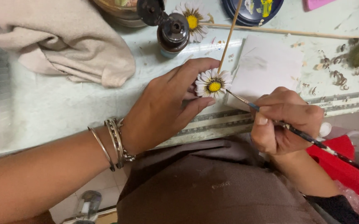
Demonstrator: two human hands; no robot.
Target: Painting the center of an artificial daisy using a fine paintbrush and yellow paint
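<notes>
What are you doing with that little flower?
A person is painting a small white daisy with a yellow middle. The left hand holds the daisy, which sits on a thin wooden stick, above a pale green table. The right hand holds a fine paintbrush, its tip touching the petals. A second daisy lies by an open brown bottle, with a beige cloth to the left.

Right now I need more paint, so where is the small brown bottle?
In the head view, the brown bottle stands open at top centre, between the beige cloth and a second daisy.
</notes>
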